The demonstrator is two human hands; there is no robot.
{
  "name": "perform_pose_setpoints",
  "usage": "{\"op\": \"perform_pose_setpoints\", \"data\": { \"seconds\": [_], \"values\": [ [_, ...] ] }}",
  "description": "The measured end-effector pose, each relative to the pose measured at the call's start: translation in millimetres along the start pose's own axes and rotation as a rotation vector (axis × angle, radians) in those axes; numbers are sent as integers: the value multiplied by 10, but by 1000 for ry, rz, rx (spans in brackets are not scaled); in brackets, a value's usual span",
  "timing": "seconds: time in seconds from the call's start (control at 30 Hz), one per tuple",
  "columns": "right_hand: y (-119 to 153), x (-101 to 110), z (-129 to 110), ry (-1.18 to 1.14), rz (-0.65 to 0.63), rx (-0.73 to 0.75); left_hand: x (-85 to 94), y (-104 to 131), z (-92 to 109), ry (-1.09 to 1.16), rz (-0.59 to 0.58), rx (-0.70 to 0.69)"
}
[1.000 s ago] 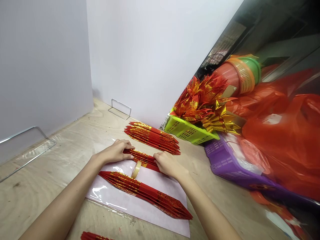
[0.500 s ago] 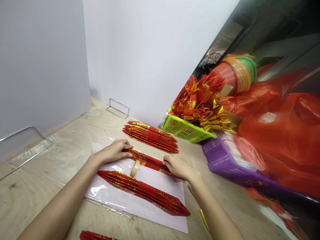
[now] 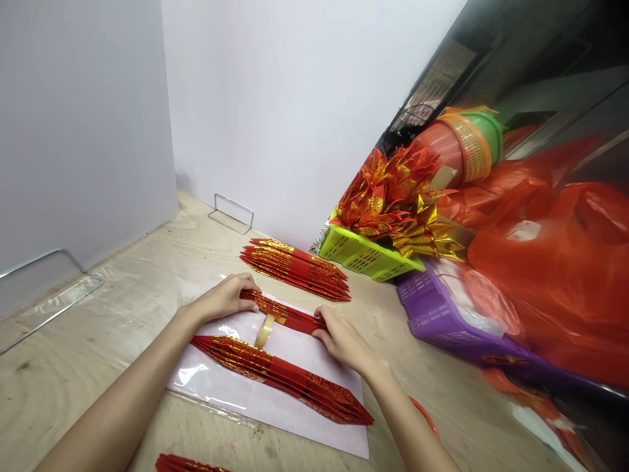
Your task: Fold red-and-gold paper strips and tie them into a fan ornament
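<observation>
A narrow bundle of pleated red paper with gold print lies across the far part of a plastic-covered white sheet. My left hand pinches its left end, thumb in front and fingers behind. At the right end my right hand is closed round it, covering the tip. Just in front of the bundle, a roll of clear tape stands on edge. Nearer to me, a second pleated red paper bundle with pointed ends lies on the sheet. Beyond my hands is a stack of similar pleated papers.
Metal wire stands rest by the pale wall. To the right are a lime-green basket of red and gold folded paper, a purple basket and red plastic bags. An orange curved piece shows beside my right forearm.
My right hand has shifted left along the pleated paper bundle, and its thumb now shows in front. My left hand stays at the left end. The orange curved piece has come into view.
</observation>
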State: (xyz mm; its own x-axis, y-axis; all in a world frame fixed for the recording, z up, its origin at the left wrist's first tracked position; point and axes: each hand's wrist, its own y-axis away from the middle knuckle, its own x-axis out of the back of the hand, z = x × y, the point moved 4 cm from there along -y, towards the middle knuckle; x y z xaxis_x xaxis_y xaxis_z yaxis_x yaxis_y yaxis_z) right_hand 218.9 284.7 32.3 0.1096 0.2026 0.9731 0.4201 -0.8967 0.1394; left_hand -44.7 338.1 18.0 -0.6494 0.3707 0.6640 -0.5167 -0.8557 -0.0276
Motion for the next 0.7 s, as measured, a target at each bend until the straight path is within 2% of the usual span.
{"op": "perform_pose_setpoints", "data": {
  "seconds": [0.43, 0.7],
  "values": [
    [32, -154, -83, 183, -3, -15, 20, 30, -118, -94, -34, 60],
    [26, -207, -122, 292, 4, -3, -15, 59, -18, -87, -80, 116]
  ]
}}
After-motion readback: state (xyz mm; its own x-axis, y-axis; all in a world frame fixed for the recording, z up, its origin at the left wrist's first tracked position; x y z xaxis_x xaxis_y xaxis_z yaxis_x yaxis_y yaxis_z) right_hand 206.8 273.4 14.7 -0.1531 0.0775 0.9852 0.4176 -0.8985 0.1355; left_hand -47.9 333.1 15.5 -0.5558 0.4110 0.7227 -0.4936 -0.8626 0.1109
